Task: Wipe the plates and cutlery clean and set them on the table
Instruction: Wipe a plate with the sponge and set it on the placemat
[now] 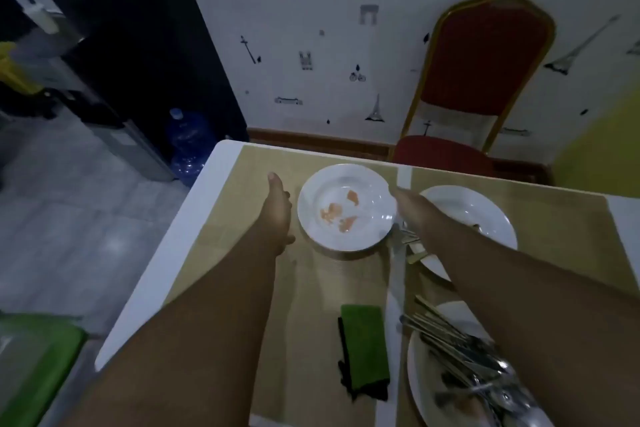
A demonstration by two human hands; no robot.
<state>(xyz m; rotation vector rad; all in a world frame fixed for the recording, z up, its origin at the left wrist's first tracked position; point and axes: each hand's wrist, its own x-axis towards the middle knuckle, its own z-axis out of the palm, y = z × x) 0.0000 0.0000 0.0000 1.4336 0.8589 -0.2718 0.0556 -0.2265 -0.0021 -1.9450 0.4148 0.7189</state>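
A white plate (346, 208) smeared with orange food bits sits on the tan placemat (249, 184) at the table's far side. My left hand (277, 208) is stretched out just left of its rim, fingers straight, holding nothing. My right hand (405, 204) reaches to the plate's right rim with fingers extended; the view is blurred, so contact is unclear. My right arm partly covers a second white plate (485, 215). A fork and knife (405, 243) lie between the two plates. A third plate (419, 367) at the near right carries several pieces of cutlery (460, 354). A folded green cloth (363, 347) lies nearby.
A red chair with a gold frame (485, 73) stands behind the table against the patterned wall. A blue water bottle (187, 142) stands on the floor left of the white table edge (166, 246). A green object (31, 367) sits at the lower left.
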